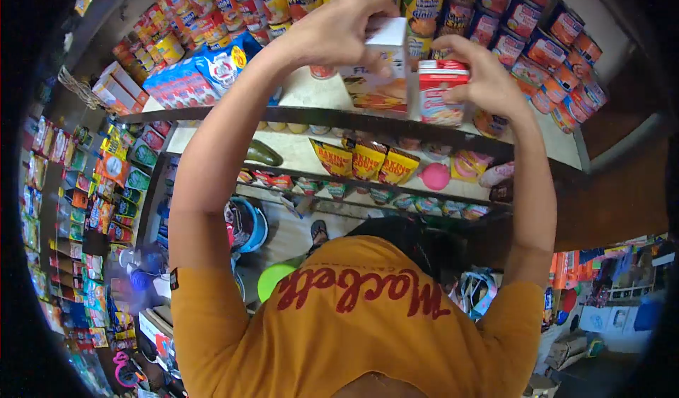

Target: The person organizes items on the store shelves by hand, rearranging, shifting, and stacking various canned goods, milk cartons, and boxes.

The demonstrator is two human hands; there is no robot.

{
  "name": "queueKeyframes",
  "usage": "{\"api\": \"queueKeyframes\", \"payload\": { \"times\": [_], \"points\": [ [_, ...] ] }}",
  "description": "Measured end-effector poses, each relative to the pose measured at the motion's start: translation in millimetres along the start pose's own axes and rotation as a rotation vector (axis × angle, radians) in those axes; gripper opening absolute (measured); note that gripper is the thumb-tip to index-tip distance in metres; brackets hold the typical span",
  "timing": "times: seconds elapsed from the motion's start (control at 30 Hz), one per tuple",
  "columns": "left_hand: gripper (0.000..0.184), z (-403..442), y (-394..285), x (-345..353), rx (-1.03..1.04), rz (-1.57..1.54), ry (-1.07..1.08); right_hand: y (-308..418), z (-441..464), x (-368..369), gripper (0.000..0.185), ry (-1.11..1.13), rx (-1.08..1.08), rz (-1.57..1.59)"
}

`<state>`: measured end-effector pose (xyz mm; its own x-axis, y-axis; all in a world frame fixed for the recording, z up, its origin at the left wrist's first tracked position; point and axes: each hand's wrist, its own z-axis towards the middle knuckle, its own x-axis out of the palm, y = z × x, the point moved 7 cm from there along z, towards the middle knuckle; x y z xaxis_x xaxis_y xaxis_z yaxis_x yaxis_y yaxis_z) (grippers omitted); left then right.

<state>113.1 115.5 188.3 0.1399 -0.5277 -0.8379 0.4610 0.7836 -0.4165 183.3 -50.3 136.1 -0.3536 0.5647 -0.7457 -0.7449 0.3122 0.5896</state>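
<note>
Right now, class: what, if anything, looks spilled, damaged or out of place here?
Nothing looks spilled or damaged, but what looks like green produce lies loose on the lower shelf, left of the yellow packets: odd for being unpackaged.

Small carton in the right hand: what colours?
The small carton is mainly red and white, in the head view.

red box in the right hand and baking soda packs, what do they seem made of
Red box: likely printed cardboard, by its flat faces and straight edges; perhaps glossy. Baking soda packs: probably flexible plastic film, by their pouch shape; gloss unclear.
</note>
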Motion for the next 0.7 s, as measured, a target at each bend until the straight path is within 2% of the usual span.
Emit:
{"api": "queueKeyframes", "payload": {
  "times": [0.13,0.17,0.2,0.27,0.33,0.4,0.47,0.67,0.7],
  "points": [
    [0.079,23.6,-8.3,36.2,0.159,0.02,-0.021,-17.1,-34.8,-15.9,0.06,-0.091,0.051,0.117],
    [0.081,31.0,-4.4,48.7,0.109,0.02,0.043,-22.7,-39.6,-16.6,0.059,-0.093,0.069,0.191],
    [0.081,35.4,-3.4,55.0,0.18,0.061,-0.004,-27.9,-41.8,-16.6,0.058,-0.09,0.081,0.268],
    [0.078,40.8,-14.7,62.9,0.144,0.117,0.057,-34.7,-45.1,-19.9,0.056,-0.048,0.102,0.277],
    [0.073,45.2,-21.1,70.3,0.181,0.08,0.029,-40.1,-49.6,-22.3,0.055,-0.053,0.127,0.326],
    [0.073,46.5,-33.1,72.2,0.147,0.162,0.044,-38.9,-50.8,-26.5,0.059,0.001,0.161,0.221],
    [0.075,56.1,-22.4,86.1,0.157,0.093,0.06,-39.9,-48.9,-30.0,0.063,0.036,0.169,0.171],
    [0.072,41.8,-34.0,86.1,0.222,0.283,-0.075,-52.2,-49.6,-27.4,0.079,0.106,0.16,0.017],
    [0.072,36.4,-37.1,83.4,0.243,0.298,-0.116,-55.1,-48.8,-24.5,0.085,0.061,0.145,-0.036]
  ]
}}
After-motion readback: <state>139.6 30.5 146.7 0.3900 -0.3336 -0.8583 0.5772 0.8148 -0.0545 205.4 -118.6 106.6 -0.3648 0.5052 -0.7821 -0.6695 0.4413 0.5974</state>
